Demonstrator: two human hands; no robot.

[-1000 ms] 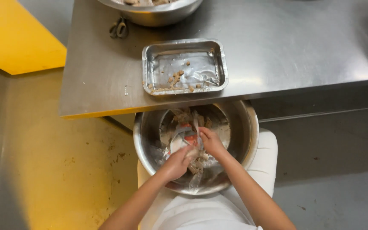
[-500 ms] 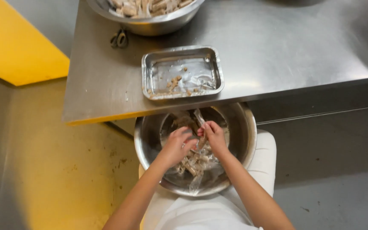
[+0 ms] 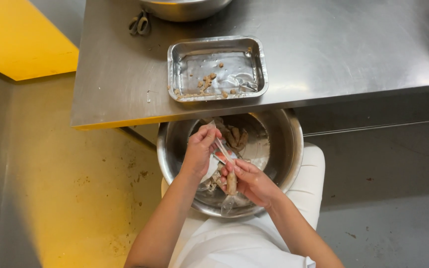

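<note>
Now the hands have drawn apart over the big bowl (image 3: 289,149): left hand (image 3: 199,149) fingers pinch a thin clear strip, right hand (image 3: 251,181) fingers close around a small brown sausage (image 3: 231,182), so its wrapping looks to be peeling off.

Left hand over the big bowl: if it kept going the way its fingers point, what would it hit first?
The left hand points up toward the table. It would probably first meet the far wall of the metal bowl, near the brownish pieces, under the table edge; depth is unclear.
</note>
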